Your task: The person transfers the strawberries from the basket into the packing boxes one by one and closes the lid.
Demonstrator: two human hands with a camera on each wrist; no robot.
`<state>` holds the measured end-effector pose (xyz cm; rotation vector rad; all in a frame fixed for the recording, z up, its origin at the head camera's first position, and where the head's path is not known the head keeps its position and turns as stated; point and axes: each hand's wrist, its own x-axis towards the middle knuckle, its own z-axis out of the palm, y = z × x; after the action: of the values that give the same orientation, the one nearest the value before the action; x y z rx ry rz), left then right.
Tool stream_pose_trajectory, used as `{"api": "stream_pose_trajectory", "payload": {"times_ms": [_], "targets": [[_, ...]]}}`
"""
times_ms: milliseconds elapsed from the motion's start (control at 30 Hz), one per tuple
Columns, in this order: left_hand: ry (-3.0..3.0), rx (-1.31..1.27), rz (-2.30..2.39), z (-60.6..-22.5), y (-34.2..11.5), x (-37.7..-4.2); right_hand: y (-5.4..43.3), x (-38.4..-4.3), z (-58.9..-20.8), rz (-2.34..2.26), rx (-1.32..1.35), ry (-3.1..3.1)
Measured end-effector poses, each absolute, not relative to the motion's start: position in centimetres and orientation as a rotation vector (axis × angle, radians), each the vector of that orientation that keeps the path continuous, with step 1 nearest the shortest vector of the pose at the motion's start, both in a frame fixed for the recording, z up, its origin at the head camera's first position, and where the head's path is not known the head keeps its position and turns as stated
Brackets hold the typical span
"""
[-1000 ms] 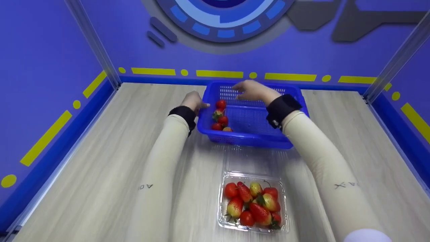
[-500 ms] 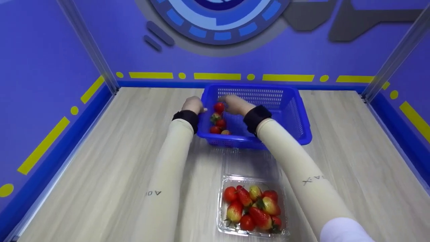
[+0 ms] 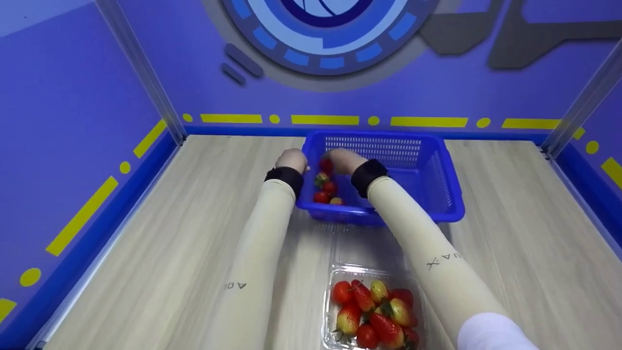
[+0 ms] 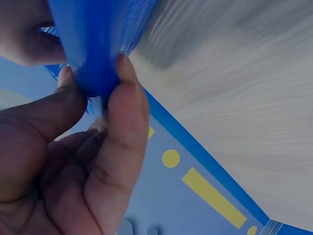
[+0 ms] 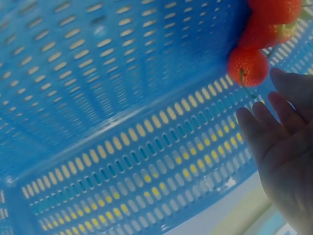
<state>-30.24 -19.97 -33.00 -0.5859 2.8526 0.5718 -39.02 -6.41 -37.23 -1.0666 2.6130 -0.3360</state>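
Observation:
My left hand (image 3: 292,159) pinches the left rim of a blue plastic basket (image 3: 454,194). In the left wrist view its thumb and fingers (image 4: 128,117) press the rim (image 4: 90,44) from both sides. My right hand (image 3: 346,161) is inside the basket at the far left corner, beside a red fruit (image 3: 326,166). Seen from the right wrist, its fingers (image 5: 266,129) lie relaxed near a round red fruit with a green stem (image 5: 248,66), holding nothing visible. Several more red fruits, one a strawberry with green leaves (image 3: 321,180), line the basket's left side.
A clear plastic punnet (image 3: 327,311) with strawberries (image 3: 387,330) and small round red fruits (image 3: 367,335) stands in front of the basket, its lid (image 3: 357,248) laid back toward it. Blue panels (image 3: 160,73) enclose the wooden table (image 3: 209,204) at the back and sides.
My right hand has moved left and down within the basket, from above its middle to the fruits at the far left corner. The left hand stays at the rim. The head view has shifted slightly.

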Motion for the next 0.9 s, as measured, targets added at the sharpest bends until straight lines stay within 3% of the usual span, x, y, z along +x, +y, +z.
{"api": "stream_pose_trajectory", "payload": {"times_ms": [100, 333, 600, 700, 833, 900], "targets": [[2.892, -0.622, 0.54, -35.4, -20.3, -32.6, -6.9, -39.1, -37.5, -0.306, -1.052, 2.599], [2.958, -0.718, 0.47, -46.2, -23.0, -42.7, -6.7, -39.4, -37.8, -0.221, -1.153, 2.598], [2.987, -0.704, 0.434, -47.2, -23.8, -43.5, -6.4, -39.8, -38.1, -0.4, -1.015, 2.628], [2.9, -0.742, 0.427, -49.8, -24.6, -46.8, -5.9, -40.5, -38.4, -0.275, -1.141, 2.661], [2.979, -0.807, 0.366, -56.2, -26.8, -53.4, -5.3, -41.0, -38.4, -0.225, -1.12, 2.67], [2.992, -0.813, 0.36, -57.0, -27.2, -54.2, -5.0, -41.0, -38.2, -0.229, -1.075, 2.661]]}}
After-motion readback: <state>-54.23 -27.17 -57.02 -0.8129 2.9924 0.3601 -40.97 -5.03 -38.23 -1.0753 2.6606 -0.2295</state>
